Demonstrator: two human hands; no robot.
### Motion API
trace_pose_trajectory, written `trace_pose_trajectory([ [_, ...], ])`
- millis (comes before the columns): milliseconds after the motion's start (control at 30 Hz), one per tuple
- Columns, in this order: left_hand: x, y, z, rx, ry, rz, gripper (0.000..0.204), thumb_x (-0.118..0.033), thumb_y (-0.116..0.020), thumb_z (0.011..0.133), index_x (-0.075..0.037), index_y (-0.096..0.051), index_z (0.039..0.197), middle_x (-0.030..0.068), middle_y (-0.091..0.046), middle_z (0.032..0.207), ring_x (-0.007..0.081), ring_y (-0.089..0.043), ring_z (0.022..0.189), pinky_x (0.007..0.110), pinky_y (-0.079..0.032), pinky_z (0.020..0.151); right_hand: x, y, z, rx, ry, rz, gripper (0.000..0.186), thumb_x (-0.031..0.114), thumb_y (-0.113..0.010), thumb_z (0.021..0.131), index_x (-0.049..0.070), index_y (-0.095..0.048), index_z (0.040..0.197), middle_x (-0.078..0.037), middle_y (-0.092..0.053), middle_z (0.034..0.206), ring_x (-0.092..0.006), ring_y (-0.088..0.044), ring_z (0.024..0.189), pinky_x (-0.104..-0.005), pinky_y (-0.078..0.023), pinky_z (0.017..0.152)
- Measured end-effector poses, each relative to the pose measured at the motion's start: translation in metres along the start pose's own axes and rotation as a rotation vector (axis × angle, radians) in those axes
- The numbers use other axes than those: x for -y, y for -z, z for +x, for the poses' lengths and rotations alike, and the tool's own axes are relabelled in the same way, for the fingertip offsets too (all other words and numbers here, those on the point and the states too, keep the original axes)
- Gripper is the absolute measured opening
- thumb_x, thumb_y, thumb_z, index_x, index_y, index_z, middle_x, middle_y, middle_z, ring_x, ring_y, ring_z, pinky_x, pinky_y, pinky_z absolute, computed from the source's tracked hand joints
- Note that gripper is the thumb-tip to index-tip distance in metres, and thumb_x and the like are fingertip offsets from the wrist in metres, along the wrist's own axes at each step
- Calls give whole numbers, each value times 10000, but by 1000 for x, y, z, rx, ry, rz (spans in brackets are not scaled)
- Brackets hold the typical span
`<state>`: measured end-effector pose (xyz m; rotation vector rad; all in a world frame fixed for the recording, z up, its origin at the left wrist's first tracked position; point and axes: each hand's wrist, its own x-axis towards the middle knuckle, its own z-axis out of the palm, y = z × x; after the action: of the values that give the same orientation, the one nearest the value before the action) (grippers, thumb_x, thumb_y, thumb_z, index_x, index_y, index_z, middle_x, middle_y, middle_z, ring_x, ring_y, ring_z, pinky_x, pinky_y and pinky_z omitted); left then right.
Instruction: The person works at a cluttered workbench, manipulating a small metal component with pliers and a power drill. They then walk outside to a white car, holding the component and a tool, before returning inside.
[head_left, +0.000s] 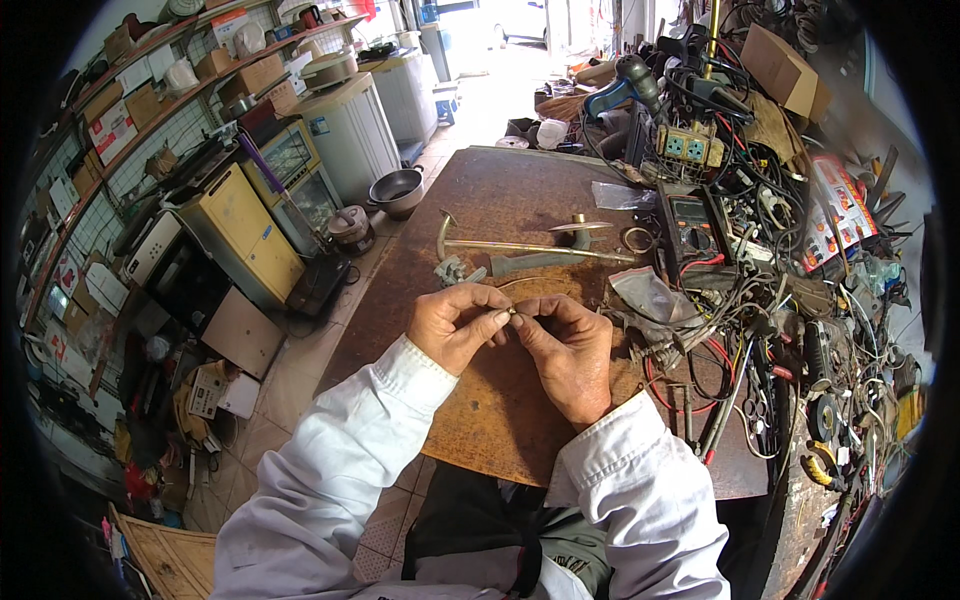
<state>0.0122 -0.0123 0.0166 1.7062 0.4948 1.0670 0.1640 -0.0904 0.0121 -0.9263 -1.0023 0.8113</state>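
My left hand (462,325) and my right hand (560,355) meet over the worn brown tabletop (472,430), their thumbs and forefingers pinched on a small brass-coloured piece (512,311), mostly hidden by the fingertips. A thin curved copper-coloured length (532,279) lies just behind them. Farther back are a long metal tube (530,250) with a curved end, a small grey metal fitting (450,270), a round metal plate on a stem (580,228) and a metal ring (637,240).
At the right, a multimeter (692,228), plastic bag (645,293), tangled cables, scissors (753,412) and tools crowd the bench. A blue-grey tool (615,92) lies behind them. On the left, a dark pan (396,188), white and yellow cabinets (240,235) and loaded shelves line the floor and wall.
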Motion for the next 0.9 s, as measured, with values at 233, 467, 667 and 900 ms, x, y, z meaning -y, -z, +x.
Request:
trace_pose_trajectory([
  [233,0,0,2,-1,3,-35,136,-50,-681,919,3,-660,1042,85,-697,886,138,-659,720,273,-552,633,1,1,0,25,-19,17,55,-15,-695,894,-37,-687,944,-37,-703,880,-75,-615,784,-227,-508,726],
  [467,2,0,1,-2,0,-43,138,-43,-683,915,5,-663,1043,88,-704,899,132,-659,728,269,-553,638,3,0,1,27,9,41,36,-21,-691,895,-34,-688,928,-35,-702,877,-72,-610,781,-226,-505,721],
  [667,3,0,1,-5,-2,-36,137,-39,-679,917,12,-664,1043,83,-701,908,127,-662,730,267,-559,642,3,0,0,24,14,38,30,-25,-694,890,-33,-686,918,-28,-696,864,-66,-599,771,-224,-501,707],
  [900,-1,-1,1,-15,24,1,146,-66,-682,923,18,-658,1040,88,-703,912,121,-652,726,265,-548,642,4,1,0,23,36,1,39,-29,-697,884,-31,-693,922,-29,-697,865,-67,-600,772,-228,-504,706],
])
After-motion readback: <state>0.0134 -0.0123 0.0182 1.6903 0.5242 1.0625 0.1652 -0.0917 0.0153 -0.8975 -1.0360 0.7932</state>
